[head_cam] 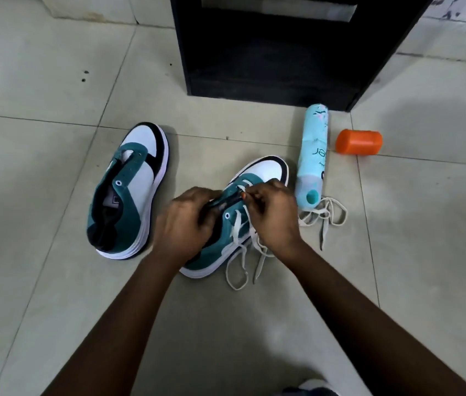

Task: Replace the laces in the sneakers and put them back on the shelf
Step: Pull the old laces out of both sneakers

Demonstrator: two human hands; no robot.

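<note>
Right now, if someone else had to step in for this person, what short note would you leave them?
Left hand grips the tongue and collar of the near sneaker. Right hand pinches the white lace at the upper eyelets.
Far sneaker lies on the floor unlaced; a spare lace lies by the spray can.
Done: lower eyelets started.
Left: finish this shoe, lace the other, return both to the black shelf.

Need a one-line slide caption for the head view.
Left hand holds the sneaker while right hand threads a lace; second sneaker sits unlaced.
</note>
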